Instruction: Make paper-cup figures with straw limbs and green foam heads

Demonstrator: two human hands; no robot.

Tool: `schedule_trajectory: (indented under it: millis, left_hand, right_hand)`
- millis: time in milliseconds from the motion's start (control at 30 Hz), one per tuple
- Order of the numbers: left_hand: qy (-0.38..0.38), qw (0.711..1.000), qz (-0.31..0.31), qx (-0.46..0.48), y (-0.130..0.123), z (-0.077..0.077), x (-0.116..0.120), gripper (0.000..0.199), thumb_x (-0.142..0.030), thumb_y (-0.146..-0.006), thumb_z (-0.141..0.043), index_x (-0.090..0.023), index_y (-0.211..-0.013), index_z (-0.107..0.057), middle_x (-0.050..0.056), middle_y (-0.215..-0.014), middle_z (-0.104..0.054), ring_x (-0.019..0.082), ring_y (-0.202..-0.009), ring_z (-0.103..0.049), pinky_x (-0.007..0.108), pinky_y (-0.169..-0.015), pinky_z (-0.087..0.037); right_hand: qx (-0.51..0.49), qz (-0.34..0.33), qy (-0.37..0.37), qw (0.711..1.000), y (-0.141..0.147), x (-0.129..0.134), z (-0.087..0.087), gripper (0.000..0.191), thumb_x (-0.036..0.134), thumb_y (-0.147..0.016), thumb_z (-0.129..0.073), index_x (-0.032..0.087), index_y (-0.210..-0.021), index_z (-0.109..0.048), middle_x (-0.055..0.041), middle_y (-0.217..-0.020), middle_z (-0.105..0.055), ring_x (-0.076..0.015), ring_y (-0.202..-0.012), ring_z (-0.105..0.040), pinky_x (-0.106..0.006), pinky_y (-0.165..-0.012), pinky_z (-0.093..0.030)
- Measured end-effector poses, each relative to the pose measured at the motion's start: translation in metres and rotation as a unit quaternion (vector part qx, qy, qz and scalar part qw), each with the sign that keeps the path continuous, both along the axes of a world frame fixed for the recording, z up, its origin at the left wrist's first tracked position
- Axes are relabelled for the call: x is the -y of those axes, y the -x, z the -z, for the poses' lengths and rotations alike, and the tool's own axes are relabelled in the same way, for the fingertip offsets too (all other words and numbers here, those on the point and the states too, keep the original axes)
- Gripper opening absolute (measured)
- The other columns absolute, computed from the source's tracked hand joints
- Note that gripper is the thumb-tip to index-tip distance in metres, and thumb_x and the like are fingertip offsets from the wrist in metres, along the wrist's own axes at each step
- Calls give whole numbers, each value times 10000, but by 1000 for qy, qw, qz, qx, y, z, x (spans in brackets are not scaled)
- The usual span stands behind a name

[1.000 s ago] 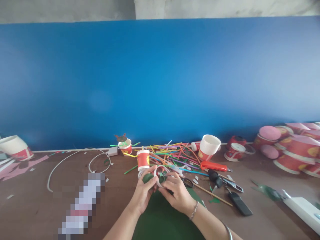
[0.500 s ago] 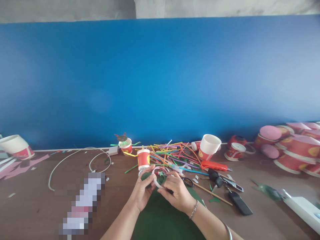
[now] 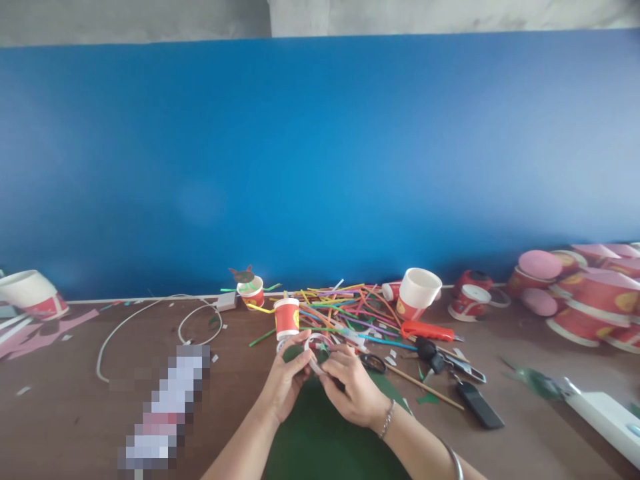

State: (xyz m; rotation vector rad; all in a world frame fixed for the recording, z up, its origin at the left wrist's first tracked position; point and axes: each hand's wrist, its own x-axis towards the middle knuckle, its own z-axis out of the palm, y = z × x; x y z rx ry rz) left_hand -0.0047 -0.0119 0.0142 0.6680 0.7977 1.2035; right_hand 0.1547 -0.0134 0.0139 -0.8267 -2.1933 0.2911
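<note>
Over a dark green sheet (image 3: 325,440), my left hand (image 3: 290,373) is closed on one side of a thin white ring (image 3: 315,363). I cannot tell whether the ring is a tape roll or a cup rim. My right hand (image 3: 345,383) pinches its other side, with thumb and fingertips near the rim. A rounded dark green piece (image 3: 293,353) shows at my left thumb. Just beyond my fingers stands a red and white paper cup (image 3: 287,319), upside down, with a yellow straw-like strip (image 3: 261,309) at its side.
Behind my hands lie colourful straws or sticks (image 3: 345,310). To the right are a white-mouthed cup (image 3: 419,293), an orange-red cutter (image 3: 427,331), keys (image 3: 435,360), a black fob (image 3: 479,403) and a glue gun (image 3: 600,413). Decorated cups (image 3: 600,297) stand at far right, a cable (image 3: 117,340) left.
My right fingers have shifted slightly along the white ring and curled closer to it. My left hand and the things around have stayed nearly still.
</note>
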Motion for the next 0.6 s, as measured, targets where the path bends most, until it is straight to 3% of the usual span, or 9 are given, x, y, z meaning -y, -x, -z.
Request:
schedule_trajectory:
  millis: [133,267,367,600]
  left_hand:
    - [-86,983,-57,-153,-3,2,-1,418,-353,-669,-742,-171,-1035,-657,11,-718,-607,102,-582,-521,224,-567,-411]
    - [-233,912,-109,-319,-6,4,1,293,-344,-719,-691,-190,-969,-689,64,-881,-667,209,-849,-601,312,-794,-467]
    - [-273,885,-116,-360,-7,4,4,275,-322,-751,-662,-204,-998,-684,78,-953,-681,223,-897,-612,334,-838,-471]
    - [-276,883,-111,-364,-8,5,4,241,-309,-801,-610,-205,-1003,-691,86,-1004,-698,240,-966,-626,357,-883,-474]
  right_hand:
    - [-6,37,0,999,-2,-1,0,202,107,-837,-429,204,-662,-463,-11,-622,-534,-161,-629,-508,-316,-671,-436]
    - [-18,54,-1,998,-3,-4,2,192,112,-861,-420,197,-707,-496,-24,-651,-564,-172,-662,-542,-304,-642,-430]
    - [-18,42,3,999,-2,-4,2,165,114,-875,-417,193,-771,-518,-29,-677,-585,-172,-667,-553,-308,-647,-431]
    - [-31,29,17,999,-2,-3,2,178,130,-897,-408,206,-751,-475,-18,-672,-567,-165,-640,-536,-305,-639,-425]
